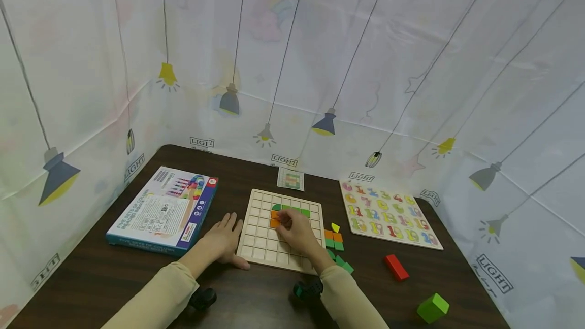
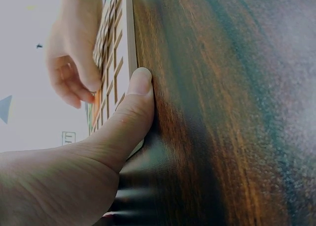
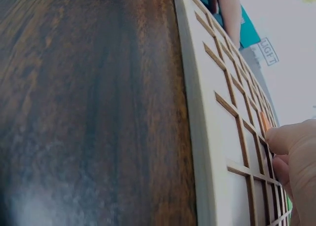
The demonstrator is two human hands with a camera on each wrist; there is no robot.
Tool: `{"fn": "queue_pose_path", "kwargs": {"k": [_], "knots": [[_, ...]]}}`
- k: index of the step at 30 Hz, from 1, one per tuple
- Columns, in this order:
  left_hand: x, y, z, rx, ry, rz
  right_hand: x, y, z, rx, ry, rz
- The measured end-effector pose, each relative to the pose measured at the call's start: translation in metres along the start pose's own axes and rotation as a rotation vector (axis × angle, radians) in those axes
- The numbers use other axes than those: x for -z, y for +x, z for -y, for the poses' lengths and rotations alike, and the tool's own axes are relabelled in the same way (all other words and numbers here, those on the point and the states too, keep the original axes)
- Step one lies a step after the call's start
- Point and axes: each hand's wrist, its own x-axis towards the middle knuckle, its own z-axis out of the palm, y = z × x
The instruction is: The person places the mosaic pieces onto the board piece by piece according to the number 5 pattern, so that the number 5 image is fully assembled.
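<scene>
The wooden grid board (image 1: 256,254) lies flat on the dark table (image 1: 247,296) and serves as reference for all positions, as seen from the person's seat. The left hand (image 1: 224,237) rests at the board's left side with fingers extended and relaxed; its thumb lies against the board's near edge, close to the near left corner. The right hand (image 1: 297,230) is over the board, fingers bent, with the thumb and fingertips at the orange tiles (image 1: 274,223); whether a tile is pinched between them cannot be determined. The orange tiles sit in cells of the board's upper middle area, below the left end of a row of green tiles (image 1: 297,210). Just right of the board are a cluster of orange and green tiles (image 1: 337,238), a small yellow piece (image 1: 335,227) and, nearer, loose green pieces (image 1: 347,268). Farther right and nearer are a red block (image 1: 396,267) and a green block (image 1: 433,308). A number board (image 1: 388,212) lies right of the grid board, a printed card (image 1: 290,179) beyond its far edge, and a flat box (image 1: 164,209) to its left.
</scene>
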Motion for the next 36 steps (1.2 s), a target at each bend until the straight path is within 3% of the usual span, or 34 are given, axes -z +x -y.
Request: {"fn": "queue_pose_path", "kwargs": {"k": [11, 25, 36], "knots": [[-0.002, 0.0, 0.002, -0.001, -0.019, -0.003, 0.023, -0.016, -0.018, 0.007, -0.001, -0.147], [-0.001, -0.004, 0.004, -0.009, -0.06, -0.003, 0.059, -0.046, -0.046, -0.127, -0.015, -0.219], [-0.003, 0.002, 0.001, -0.007, -0.034, -0.006, 0.084, -0.068, -0.072, -0.155, -0.094, -0.279]]}}
